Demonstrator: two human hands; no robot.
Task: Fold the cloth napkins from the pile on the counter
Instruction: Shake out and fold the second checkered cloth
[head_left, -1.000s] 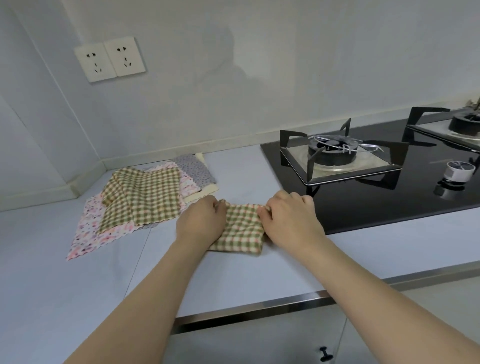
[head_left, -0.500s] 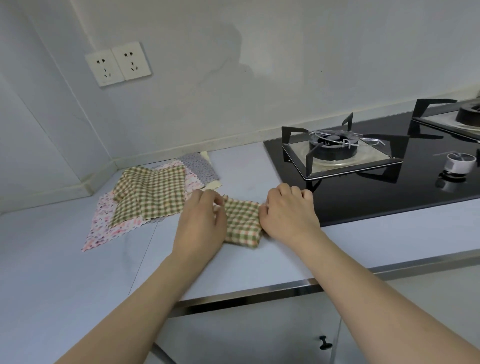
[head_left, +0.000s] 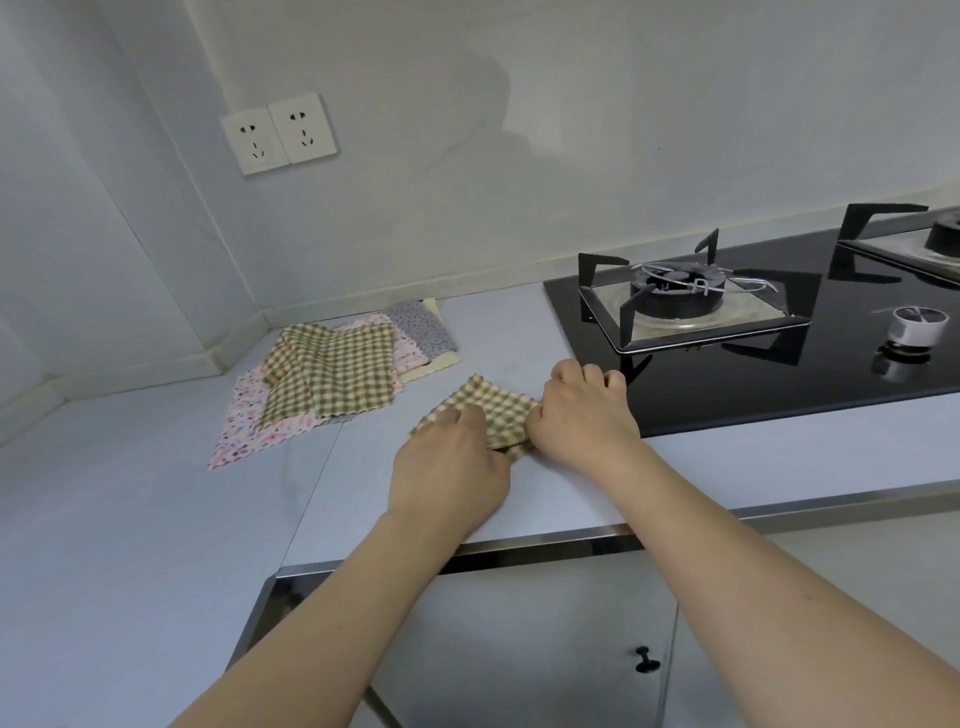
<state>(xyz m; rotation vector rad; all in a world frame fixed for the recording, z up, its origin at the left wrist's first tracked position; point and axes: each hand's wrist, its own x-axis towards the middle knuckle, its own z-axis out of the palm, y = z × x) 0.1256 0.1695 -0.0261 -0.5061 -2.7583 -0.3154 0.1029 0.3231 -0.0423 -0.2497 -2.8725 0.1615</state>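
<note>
1. On the far left of the surface (head_left: 130, 519), near the corner of the walls, I see the pile (head_left: 332, 379) of napkins that are not folded yet. On top lies a green checked napkin (head_left: 330, 371), a bit wrinkled, over a pink flowered napkin (head_left: 236, 441). A grey patterned one (head_left: 423, 330) and a pale yellow one (head_left: 434, 361) show behind them.
2. I count at least 4 cloths in this pile, so I judge most of the task is left. I see no finished stack anywhere in view.
3. To the right of the pile, well apart from it, is the napkin in work (head_left: 488, 410), also green checked. It lies on the surface just beside the black stove (head_left: 779, 374) and already looks folded to a small shape.
4. My left hand (head_left: 452, 467) is clenched on the near left part of this napkin and covers it.
5. My right hand (head_left: 584, 415) is closed on the right edge of the same napkin, with the knuckles up.
6. I judge that 1 more fold or a pressing of the crease is in hand, but I cannot tell which.
7. Hidden: the fingertips of both hands are under or behind the cloth, so the exact grip is not visible. The number of layers in the napkin is also hard to make out.
8. On the far right, the second burner (head_left: 935, 244) is cut off by the frame edge.
</note>
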